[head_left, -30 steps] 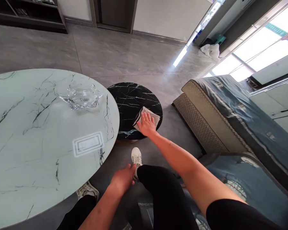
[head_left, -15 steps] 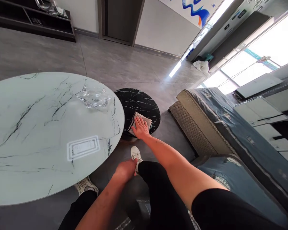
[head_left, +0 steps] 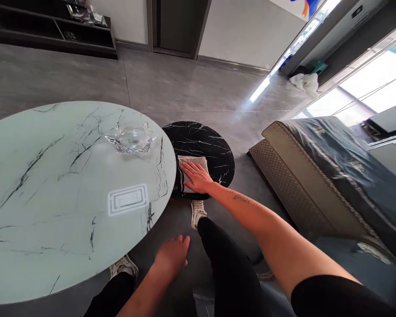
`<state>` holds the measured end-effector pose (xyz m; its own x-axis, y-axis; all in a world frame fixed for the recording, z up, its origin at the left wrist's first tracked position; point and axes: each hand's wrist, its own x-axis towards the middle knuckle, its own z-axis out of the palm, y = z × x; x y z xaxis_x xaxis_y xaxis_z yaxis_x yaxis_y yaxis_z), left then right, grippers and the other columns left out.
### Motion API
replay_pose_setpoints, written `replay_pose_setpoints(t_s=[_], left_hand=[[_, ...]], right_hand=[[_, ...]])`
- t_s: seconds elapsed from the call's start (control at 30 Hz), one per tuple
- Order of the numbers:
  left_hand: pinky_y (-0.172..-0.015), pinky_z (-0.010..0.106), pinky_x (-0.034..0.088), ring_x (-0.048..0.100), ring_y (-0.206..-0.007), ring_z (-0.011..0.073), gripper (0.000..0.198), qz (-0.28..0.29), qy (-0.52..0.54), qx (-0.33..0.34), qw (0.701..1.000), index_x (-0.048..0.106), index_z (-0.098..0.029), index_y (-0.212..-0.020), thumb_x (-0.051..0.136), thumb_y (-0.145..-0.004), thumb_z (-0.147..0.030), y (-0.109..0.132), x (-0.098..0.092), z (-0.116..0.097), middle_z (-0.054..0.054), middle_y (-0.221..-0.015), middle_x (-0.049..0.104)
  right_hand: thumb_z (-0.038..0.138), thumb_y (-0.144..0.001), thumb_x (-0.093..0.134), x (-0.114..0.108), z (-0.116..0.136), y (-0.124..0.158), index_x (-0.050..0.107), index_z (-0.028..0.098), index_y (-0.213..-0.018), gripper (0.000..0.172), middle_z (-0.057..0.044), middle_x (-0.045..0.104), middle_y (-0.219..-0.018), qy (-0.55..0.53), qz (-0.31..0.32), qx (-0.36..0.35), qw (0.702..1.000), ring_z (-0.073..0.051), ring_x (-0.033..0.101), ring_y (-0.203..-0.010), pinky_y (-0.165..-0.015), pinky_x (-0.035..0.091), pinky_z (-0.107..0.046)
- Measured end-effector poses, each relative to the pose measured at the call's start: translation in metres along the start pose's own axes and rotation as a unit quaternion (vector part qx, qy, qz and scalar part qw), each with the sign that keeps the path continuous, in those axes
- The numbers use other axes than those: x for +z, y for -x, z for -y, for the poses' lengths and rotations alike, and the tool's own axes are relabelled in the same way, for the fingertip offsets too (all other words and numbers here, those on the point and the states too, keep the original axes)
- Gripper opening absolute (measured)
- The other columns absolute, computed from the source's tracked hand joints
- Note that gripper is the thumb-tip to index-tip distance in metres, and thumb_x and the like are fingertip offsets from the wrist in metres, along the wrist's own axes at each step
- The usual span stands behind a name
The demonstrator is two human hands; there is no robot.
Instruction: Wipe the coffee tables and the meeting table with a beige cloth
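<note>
A living room floored in large grey tiles (head_left: 185,83) is viewed from above, with a dark shelf unit (head_left: 49,44) and a door (head_left: 181,26) set along the far wall and a bright window (head_left: 383,83) placed at the upper right. A crumpled white bundle (head_left: 305,83) is seen on the floor near the window. A sofa (head_left: 303,189) with a woven beige side and a blue-grey cover occupies the right side. The left side is occupied by a large round table (head_left: 69,198) with a pale, dark-veined marble pattern, on which a clear glass ashtray (head_left: 131,138) is placed. A small round black marble table (head_left: 214,145) is positioned just beyond it, partly overlapped in view by the large table's rim. A folded beige cloth (head_left: 193,163) is laid on the black top, at the edge nearest the large table. The right hand (head_left: 197,177) is pressed palm-down on the cloth with the fingers extended; it is released, not clenched. The left hand (head_left: 171,257) is held low beside the black leggings (head_left: 231,268), with the fingers loosely curved and no object visibly grasped. Contact with the leg cannot be determined. White sneakers (head_left: 198,213) are seen below.
</note>
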<state>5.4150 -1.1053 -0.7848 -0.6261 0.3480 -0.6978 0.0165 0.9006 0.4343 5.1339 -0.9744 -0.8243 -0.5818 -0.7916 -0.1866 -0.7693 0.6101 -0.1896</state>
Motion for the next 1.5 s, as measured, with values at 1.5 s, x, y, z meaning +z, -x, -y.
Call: replay_pose_setpoints(t_s=[1.5], left_hand=[[-0.124, 0.063, 0.052, 0.065, -0.145, 0.0444, 0.076, 0.004, 0.056, 0.008, 0.998, 0.048, -0.014, -0.173, 0.058, -0.098, -0.009, 0.026, 0.01, -0.003, 0.025, -0.169, 0.057]], right_hand=[[0.062, -0.114, 0.02, -0.036, -0.134, -0.021, 0.017, 0.011, -0.183, 0.086, -0.022, 0.011, -0.192, -0.059, -0.08, 0.547, 0.831, -0.046, 0.009, -0.177, -0.138, 0.017, -0.073]])
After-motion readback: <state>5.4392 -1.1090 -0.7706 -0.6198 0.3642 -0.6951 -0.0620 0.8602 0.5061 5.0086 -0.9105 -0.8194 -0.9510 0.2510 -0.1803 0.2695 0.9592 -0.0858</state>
